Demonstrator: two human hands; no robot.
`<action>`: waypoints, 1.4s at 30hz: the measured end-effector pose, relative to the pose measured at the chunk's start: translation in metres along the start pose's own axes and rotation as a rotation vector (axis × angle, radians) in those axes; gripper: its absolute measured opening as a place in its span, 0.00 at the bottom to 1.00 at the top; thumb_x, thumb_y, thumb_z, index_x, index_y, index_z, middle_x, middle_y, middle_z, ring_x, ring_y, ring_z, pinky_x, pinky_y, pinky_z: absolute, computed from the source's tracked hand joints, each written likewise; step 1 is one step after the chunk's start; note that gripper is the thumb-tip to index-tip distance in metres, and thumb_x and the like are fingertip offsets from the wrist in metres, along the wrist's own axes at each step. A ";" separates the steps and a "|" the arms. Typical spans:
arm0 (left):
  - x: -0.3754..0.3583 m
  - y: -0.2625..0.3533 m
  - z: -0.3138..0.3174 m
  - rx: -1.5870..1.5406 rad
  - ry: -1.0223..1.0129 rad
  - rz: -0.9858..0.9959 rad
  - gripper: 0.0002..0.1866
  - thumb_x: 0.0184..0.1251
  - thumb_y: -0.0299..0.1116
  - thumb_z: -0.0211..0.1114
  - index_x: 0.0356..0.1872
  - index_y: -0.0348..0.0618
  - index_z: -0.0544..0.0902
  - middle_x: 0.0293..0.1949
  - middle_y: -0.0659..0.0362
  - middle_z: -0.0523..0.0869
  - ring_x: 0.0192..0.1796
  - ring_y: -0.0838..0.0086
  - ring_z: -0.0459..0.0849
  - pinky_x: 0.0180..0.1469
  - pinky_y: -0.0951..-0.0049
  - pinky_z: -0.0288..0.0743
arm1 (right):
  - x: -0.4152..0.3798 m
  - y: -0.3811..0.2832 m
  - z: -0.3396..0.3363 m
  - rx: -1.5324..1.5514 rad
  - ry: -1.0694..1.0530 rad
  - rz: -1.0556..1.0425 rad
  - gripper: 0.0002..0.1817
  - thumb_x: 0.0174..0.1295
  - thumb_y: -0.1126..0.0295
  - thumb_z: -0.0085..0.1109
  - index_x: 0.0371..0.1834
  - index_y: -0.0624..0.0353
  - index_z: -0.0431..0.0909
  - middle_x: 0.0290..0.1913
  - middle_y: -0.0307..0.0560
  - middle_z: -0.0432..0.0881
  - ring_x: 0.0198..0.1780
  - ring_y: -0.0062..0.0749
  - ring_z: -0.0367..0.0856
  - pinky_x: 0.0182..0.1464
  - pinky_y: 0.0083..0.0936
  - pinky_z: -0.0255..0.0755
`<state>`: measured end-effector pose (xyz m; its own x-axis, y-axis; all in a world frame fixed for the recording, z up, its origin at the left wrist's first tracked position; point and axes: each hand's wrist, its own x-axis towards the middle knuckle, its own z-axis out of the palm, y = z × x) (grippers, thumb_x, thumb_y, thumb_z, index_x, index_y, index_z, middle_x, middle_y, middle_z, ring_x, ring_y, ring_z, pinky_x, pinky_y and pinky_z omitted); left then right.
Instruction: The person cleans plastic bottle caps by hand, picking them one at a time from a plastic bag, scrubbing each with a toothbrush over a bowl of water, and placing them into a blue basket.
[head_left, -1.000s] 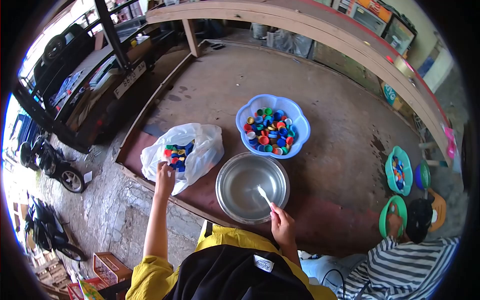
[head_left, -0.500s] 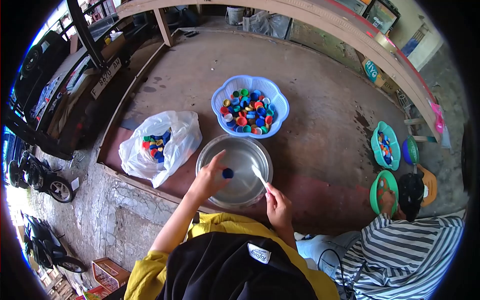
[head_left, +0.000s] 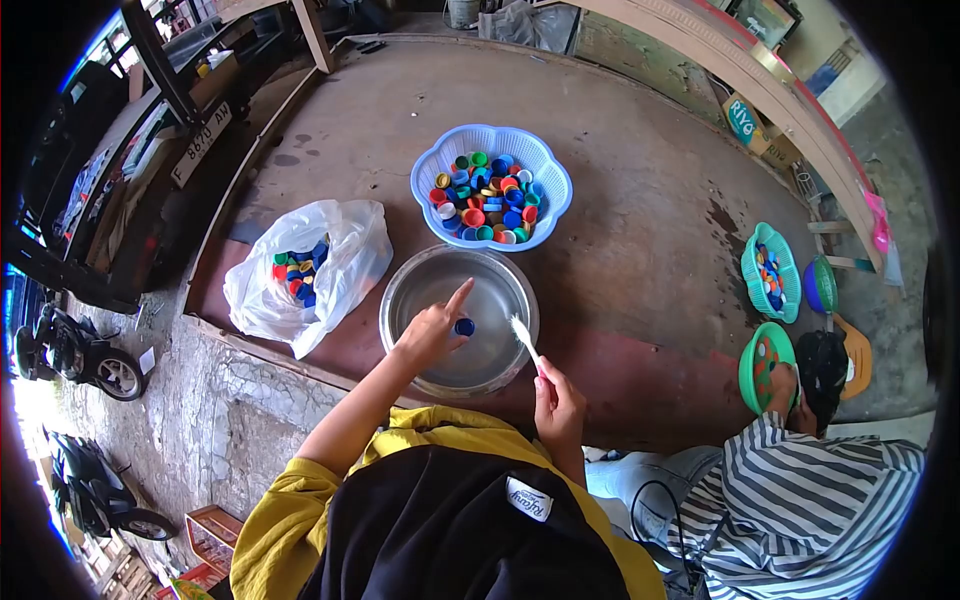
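The left hand (head_left: 432, 330) is over the steel basin (head_left: 412, 285), which stands close to the near edge of the wooden platform (head_left: 640, 230), and it grips a small blue bottle cap (head_left: 464, 326) between the thumb and the bent fingers, while the index finger points straight out toward the far rim of the basin. The cap is above the inside of the basin, near its middle; I cannot tell if it touches the water or the bottom. The right hand (head_left: 558, 398) is closed around the handle of a white toothbrush (head_left: 526, 340), and the bristle head stands up over the right rim of the basin, a little apart from the cap. Just behind the basin there is a light blue plastic basket (head_left: 548, 190) with a wavy rim, full of bottle caps in many colours. To the left of the basin, near the left edge of the platform, lies a white plastic bag (head_left: 350, 265) that is open and shows more caps, mostly blue, green and red. At the right edge of the platform another person in a striped shirt (head_left: 810, 500) sits beside a green basket (head_left: 755, 375), and a teal basket (head_left: 768, 272) with caps is a little farther back. Beyond the left edge of the platform, motorbikes (head_left: 85, 365) stand on the ground.
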<state>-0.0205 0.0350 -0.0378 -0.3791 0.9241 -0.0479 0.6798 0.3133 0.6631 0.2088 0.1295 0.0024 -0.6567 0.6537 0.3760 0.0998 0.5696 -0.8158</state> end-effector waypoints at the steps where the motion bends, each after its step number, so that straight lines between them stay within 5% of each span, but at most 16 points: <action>1: 0.000 -0.002 0.001 0.006 -0.002 0.003 0.52 0.50 0.31 0.71 0.73 0.51 0.45 0.42 0.50 0.85 0.46 0.53 0.82 0.50 0.59 0.77 | 0.000 0.000 0.001 0.003 -0.006 0.007 0.15 0.63 0.77 0.54 0.54 0.62 0.76 0.40 0.55 0.83 0.40 0.41 0.84 0.40 0.28 0.77; 10: -0.003 0.009 -0.011 -0.190 0.100 0.087 0.34 0.41 0.24 0.69 0.57 0.42 0.71 0.42 0.50 0.77 0.45 0.58 0.81 0.51 0.65 0.76 | 0.002 0.001 0.004 0.003 -0.013 -0.002 0.15 0.63 0.76 0.54 0.54 0.61 0.76 0.38 0.54 0.83 0.37 0.41 0.84 0.37 0.27 0.76; 17: 0.007 0.031 -0.059 -0.165 0.045 0.232 0.21 0.45 0.28 0.72 0.45 0.39 0.81 0.42 0.52 0.78 0.46 0.60 0.81 0.52 0.66 0.76 | 0.004 0.001 0.004 -0.006 -0.057 0.033 0.16 0.63 0.76 0.55 0.54 0.61 0.76 0.38 0.54 0.83 0.37 0.40 0.84 0.37 0.26 0.77; 28: -0.011 0.133 -0.179 -0.021 0.185 0.330 0.18 0.49 0.29 0.73 0.44 0.41 0.82 0.43 0.54 0.78 0.48 0.62 0.81 0.53 0.65 0.76 | 0.010 0.003 0.003 0.014 -0.032 -0.006 0.15 0.62 0.77 0.56 0.53 0.61 0.77 0.37 0.53 0.83 0.35 0.36 0.84 0.36 0.24 0.76; 31: -0.001 0.123 -0.165 -0.144 0.220 0.380 0.19 0.47 0.28 0.74 0.43 0.42 0.82 0.43 0.55 0.79 0.46 0.64 0.81 0.50 0.68 0.77 | 0.009 0.001 0.002 -0.005 -0.038 0.004 0.15 0.62 0.77 0.56 0.53 0.61 0.77 0.38 0.53 0.83 0.35 0.36 0.84 0.37 0.24 0.77; 33: 0.012 0.090 -0.126 -0.227 0.200 0.246 0.20 0.49 0.32 0.73 0.46 0.43 0.81 0.43 0.54 0.78 0.49 0.63 0.80 0.50 0.64 0.74 | 0.007 0.003 0.003 -0.009 -0.034 -0.006 0.15 0.63 0.77 0.55 0.53 0.61 0.77 0.38 0.53 0.83 0.36 0.36 0.84 0.37 0.25 0.77; 35: 0.012 0.031 -0.055 0.526 0.109 0.217 0.22 0.48 0.38 0.74 0.46 0.47 0.82 0.44 0.56 0.79 0.52 0.63 0.78 0.55 0.61 0.70 | 0.005 0.002 0.004 0.006 -0.026 0.017 0.15 0.63 0.77 0.55 0.53 0.61 0.77 0.39 0.53 0.83 0.38 0.37 0.84 0.38 0.25 0.77; 37: 0.005 0.019 -0.031 0.300 -0.022 0.070 0.25 0.45 0.41 0.73 0.49 0.51 0.81 0.45 0.57 0.80 0.54 0.65 0.76 0.59 0.58 0.65 | 0.005 0.002 0.004 0.007 -0.011 0.015 0.15 0.63 0.77 0.55 0.53 0.61 0.77 0.39 0.53 0.83 0.39 0.38 0.84 0.39 0.26 0.77; 42: -0.003 0.047 -0.072 0.178 0.223 0.109 0.30 0.47 0.38 0.73 0.55 0.50 0.77 0.42 0.58 0.82 0.51 0.64 0.78 0.57 0.61 0.67 | 0.005 0.001 0.000 -0.002 -0.010 0.010 0.15 0.63 0.77 0.55 0.53 0.61 0.77 0.40 0.54 0.83 0.39 0.39 0.84 0.39 0.27 0.78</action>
<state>-0.0326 0.0317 0.0476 -0.4131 0.8897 0.1944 0.8158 0.2666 0.5131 0.2054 0.1333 0.0040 -0.6634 0.6542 0.3632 0.1077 0.5637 -0.8189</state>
